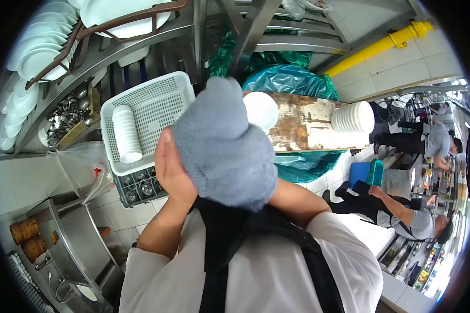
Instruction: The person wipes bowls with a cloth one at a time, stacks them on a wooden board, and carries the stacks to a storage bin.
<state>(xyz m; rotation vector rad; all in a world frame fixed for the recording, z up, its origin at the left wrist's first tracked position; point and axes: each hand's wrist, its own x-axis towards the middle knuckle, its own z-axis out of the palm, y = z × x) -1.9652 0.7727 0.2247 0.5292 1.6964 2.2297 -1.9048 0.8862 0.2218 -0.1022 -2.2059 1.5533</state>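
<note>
A fluffy grey-blue cloth (227,151) is bunched up in front of my chest. My left hand (173,169) cups its left side, fingers pressed together and pointing up along the fabric. From the right, my right forearm (300,201) reaches in behind the cloth, which hides that whole hand and whatever it grips. Beyond the cloth, a white plate (261,110) lies on a worn wooden board (292,122). A stack of white bowls (352,118) rests at the board's right end.
Left of the cloth, a white plastic basket (151,112) holds a stack of white cups (126,134). Beneath it is a dark glass rack (141,187). Plates (42,62) and cutlery (68,116) fill the left shelving. Two co-workers (410,219) stand at the right.
</note>
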